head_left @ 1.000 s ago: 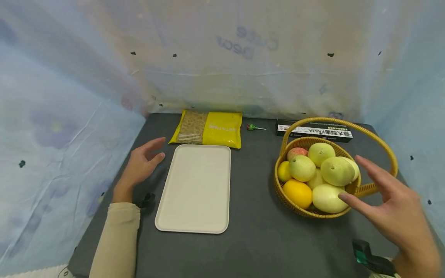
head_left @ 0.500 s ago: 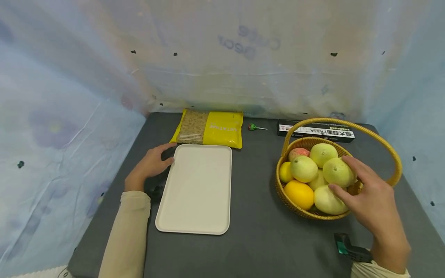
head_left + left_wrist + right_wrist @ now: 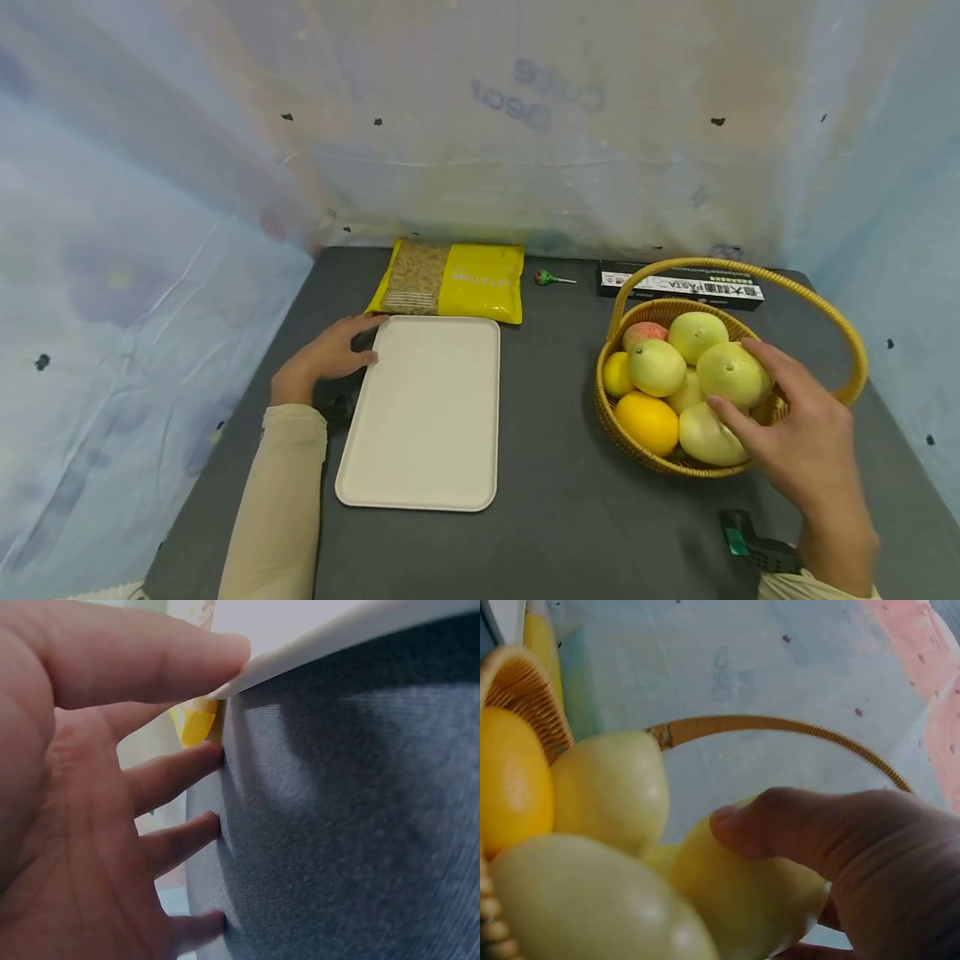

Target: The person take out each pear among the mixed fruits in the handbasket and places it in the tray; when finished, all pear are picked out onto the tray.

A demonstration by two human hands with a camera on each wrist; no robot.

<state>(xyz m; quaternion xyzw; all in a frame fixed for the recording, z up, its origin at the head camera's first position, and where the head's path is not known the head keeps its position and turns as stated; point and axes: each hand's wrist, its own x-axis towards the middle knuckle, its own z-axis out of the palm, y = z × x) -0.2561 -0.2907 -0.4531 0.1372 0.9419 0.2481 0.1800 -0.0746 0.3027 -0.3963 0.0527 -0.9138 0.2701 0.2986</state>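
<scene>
Gripping a pale green fruit (image 3: 733,372), the right hand (image 3: 813,437) is holding it between thumb and fingers, toward three o'clock in the wicker basket (image 3: 701,472). The left hand (image 3: 326,354) is resting with fingers spread wide, thumb at the tray (image 3: 423,417) edge, ten o'clock. Handling this well, I'm judging, is calling for even, gentle pressure (neighbouring fruit (image 3: 705,435) is crowding close) and a path avoiding the handle (image 3: 705,263) arching across twelve o'clock.

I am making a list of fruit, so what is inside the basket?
Several green fruits, an orange fruit, a yellow fruit and a reddish fruit show in the basket. The right hand holds one green fruit and hides part of the basket. What lies underneath is covered.
</scene>
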